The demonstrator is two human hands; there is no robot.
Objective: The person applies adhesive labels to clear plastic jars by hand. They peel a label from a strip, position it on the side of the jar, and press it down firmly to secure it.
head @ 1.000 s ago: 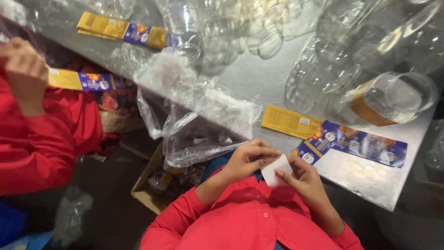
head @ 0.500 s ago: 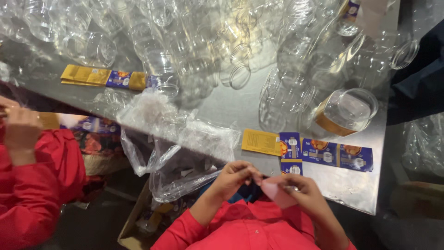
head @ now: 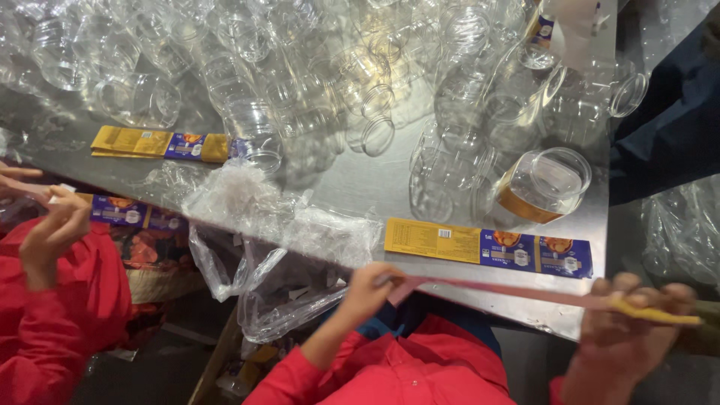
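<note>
Both of my hands hold one long thin label strip (head: 525,294), pulled out nearly level just below the table's front edge. My left hand (head: 369,289) pinches its pinkish left end. My right hand (head: 636,321) grips the right end, where the strip shows yellow. Just beyond the strip, a flat yellow and blue label (head: 487,246) lies on the steel table (head: 360,184). Behind it a clear plastic jar (head: 544,184) with a label band lies on its side.
Many clear empty jars (head: 300,82) cover the far half of the table. A crumpled plastic bag (head: 277,232) hangs over the front edge. More labels (head: 157,142) lie at the left. Another person's hand (head: 52,232), in a red sleeve, works at the left; a dark blue garment (head: 667,127) is at the right.
My hands were close together on a small pale piece; now they are far apart with the strip drawn out between them. The view has shifted towards the table's far side.
</note>
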